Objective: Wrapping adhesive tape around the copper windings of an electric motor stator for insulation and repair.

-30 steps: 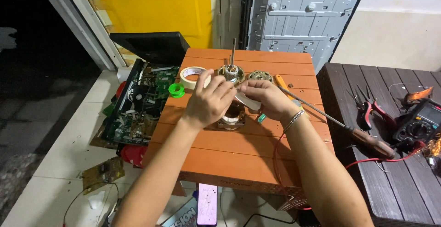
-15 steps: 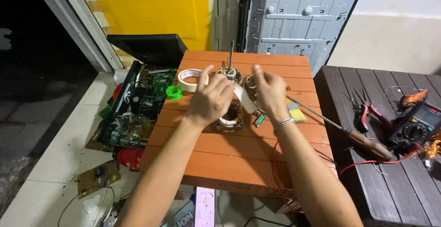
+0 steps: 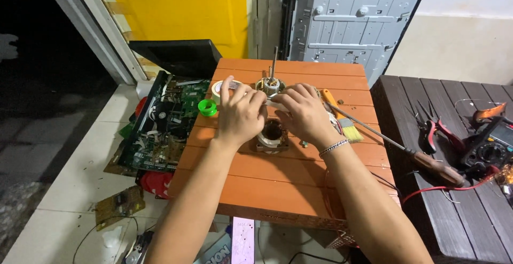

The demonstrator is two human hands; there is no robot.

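Note:
Over the small orange slatted table (image 3: 278,178) my left hand (image 3: 240,115) and my right hand (image 3: 303,112) meet and pinch a short whitish strip of tape (image 3: 274,103) between their fingertips. Just below them sits a round motor stator with a hollow centre (image 3: 271,134). Behind the hands stands a second motor part with an upright shaft (image 3: 270,80). A roll of white tape (image 3: 220,88) lies by my left thumb. A bracelet circles my right wrist.
A small brush (image 3: 342,117) and a long screwdriver (image 3: 406,152) lie right of my hands. Pliers (image 3: 437,133) and a multimeter (image 3: 489,146) rest on the dark table. Left on the floor are a green spool (image 3: 207,107) and circuit boards (image 3: 160,125).
My hands, apart with the strip stretched between them a second ago, have closed together above the stator. The view shifted slightly.

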